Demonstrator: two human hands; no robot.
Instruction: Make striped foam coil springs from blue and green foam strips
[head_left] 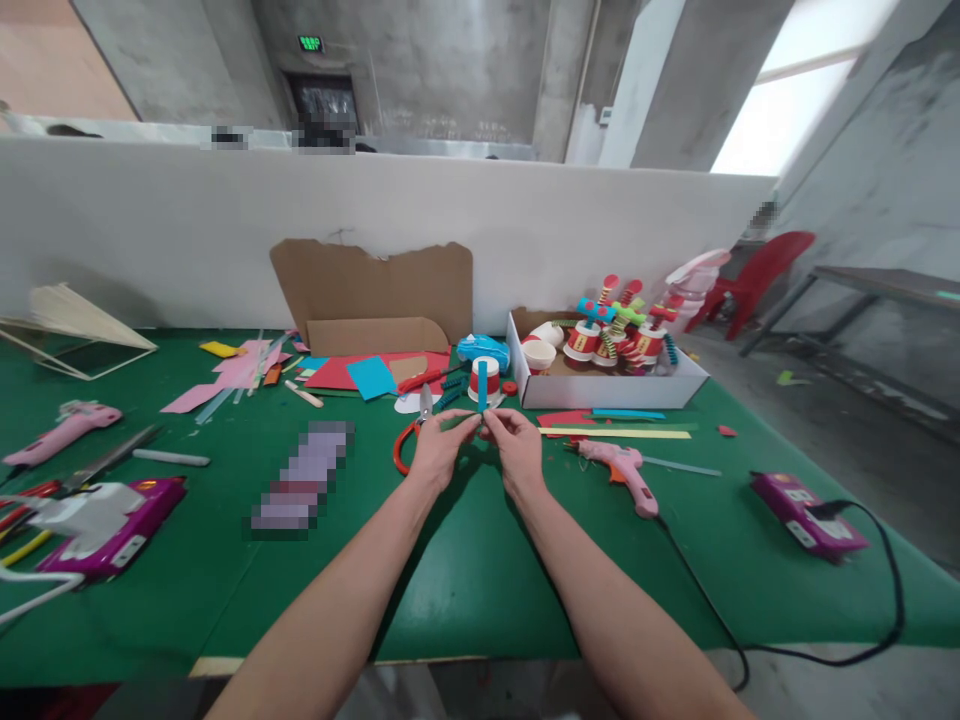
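Both my hands meet above the green table, pinching the lower end of a blue paper strip (482,378) that stands upright between them. My left hand (441,447) closes thumb and fingertips on it from one side, and my right hand (514,443) does likewise from the other. Behind the strip stands a red and white paper cup (493,380), partly covered by it. Red-handled scissors (400,452) lie beside my left hand, partly hidden by it. To the right of my right hand rests a pink glue gun (621,468) with a black cord.
A white box (615,392) holds several decorated paper cups. Coloured paper strips (622,432) lie before it. Brown cardboard (375,285) leans on the white partition. Paper scraps (240,375), another pink glue gun (67,435) and a purple power strip (120,535) are at left; another power strip (806,515) sits right.
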